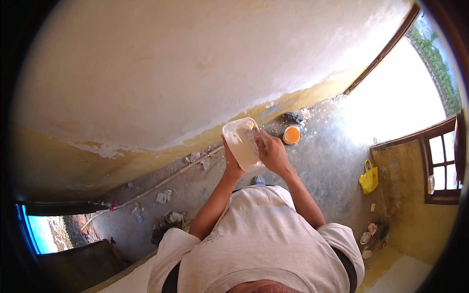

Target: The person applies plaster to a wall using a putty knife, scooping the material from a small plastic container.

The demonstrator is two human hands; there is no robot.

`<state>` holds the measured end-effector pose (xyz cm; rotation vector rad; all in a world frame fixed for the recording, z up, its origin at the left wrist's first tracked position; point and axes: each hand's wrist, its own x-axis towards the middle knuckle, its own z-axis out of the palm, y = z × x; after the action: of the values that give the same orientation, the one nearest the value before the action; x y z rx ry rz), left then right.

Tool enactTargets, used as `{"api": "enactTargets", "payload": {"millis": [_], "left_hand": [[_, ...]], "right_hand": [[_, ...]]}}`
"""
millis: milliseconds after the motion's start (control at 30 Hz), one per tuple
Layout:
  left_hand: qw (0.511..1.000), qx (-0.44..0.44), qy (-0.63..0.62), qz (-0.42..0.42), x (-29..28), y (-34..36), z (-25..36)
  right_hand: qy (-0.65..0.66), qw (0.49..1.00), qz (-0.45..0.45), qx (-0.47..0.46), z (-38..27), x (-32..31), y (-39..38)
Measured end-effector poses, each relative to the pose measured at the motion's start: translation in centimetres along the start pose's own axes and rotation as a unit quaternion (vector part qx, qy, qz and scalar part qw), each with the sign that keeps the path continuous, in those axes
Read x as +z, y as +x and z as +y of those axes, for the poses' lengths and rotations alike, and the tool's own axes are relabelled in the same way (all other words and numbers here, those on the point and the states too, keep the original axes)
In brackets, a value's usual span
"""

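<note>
In front of my chest, my left hand (231, 162) grips a whitish rectangular plastic tub (226, 131) from its left side and underneath. A smooth cream-coloured paste covers the inside of the tub. My right hand (272, 152) is closed at the tub's right edge, its fingers bent inward. A pale, whitish thing (254, 137) shows by those fingertips, partly hidden, and I cannot make out its kind. Ahead of me rises a wall (161, 73), whitish over most of its face and yellow along its lower part.
A container with orange contents (291, 135) stands on the floor right of my hands, near a dark crumpled thing (293, 117). A long pole (161, 183) lies along the wall's foot, among litter. To the right are a yellow bag (369, 177), a window (443, 161) and a bright doorway.
</note>
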<state>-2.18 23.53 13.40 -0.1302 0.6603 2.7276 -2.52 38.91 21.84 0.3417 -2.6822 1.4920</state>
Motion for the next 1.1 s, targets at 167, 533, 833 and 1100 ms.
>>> {"api": "enactTargets", "payload": {"millis": [167, 533, 833, 1100], "left_hand": [[0.989, 0.083, 0.088, -0.081, 3.2, 1.3, 0.6], [0.877, 0.307, 0.361, -0.073, 3.8, 2.8, 3.8], [0.993, 0.054, -0.102, -0.027, -2.5, 2.5, 11.0], [0.99, 0.099, -0.103, -0.003, -6.0, -1.1, 15.8]], "right_hand": [[0.238, 0.962, 0.085, 0.108, 0.6, -1.8, 1.0], [0.678, 0.72, 0.063, 0.129, -0.3, 0.1, 2.5], [0.052, 0.89, 0.448, -0.072, -7.5, -8.0, 24.2], [-0.169, 0.829, 0.505, -0.17, -17.3, 3.9, 33.4]]}}
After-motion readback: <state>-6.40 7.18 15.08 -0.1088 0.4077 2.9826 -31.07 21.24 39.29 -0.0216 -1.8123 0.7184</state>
